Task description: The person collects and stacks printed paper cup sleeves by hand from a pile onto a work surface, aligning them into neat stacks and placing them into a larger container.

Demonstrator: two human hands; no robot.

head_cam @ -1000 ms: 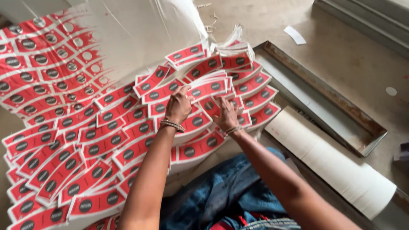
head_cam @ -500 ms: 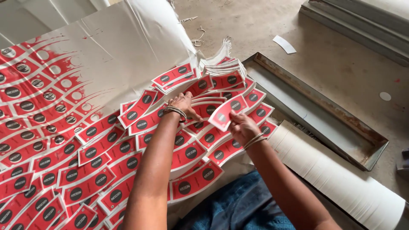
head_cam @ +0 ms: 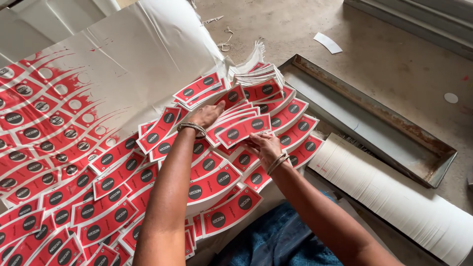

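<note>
A large printed sheet [head_cam: 74, 162] of red curved cup-blank shapes with black circles lies across my lap and the floor. My left hand [head_cam: 207, 116] rests flat on loosened blanks near the sheet's far end. My right hand [head_cam: 263, 145] grips a small stack of red blanks [head_cam: 241, 129], lifted slightly off the sheet. More separated blanks sit in a pile [head_cam: 258, 79] just beyond. Both wrists wear bangles.
A long rusty metal tray [head_cam: 374, 123] lies on the concrete floor to the right. A thick roll of white paper [head_cam: 394, 197] lies beside my right arm. The sheet's white, punched-out part [head_cam: 148, 44] curls up behind. Blue cloth [head_cam: 276, 241] covers my lap.
The view has shifted toward the sheet's far end. My right hand has pulled a stack of blanks free and raised it; my left hand has slid forward over the loosened blanks.
</note>
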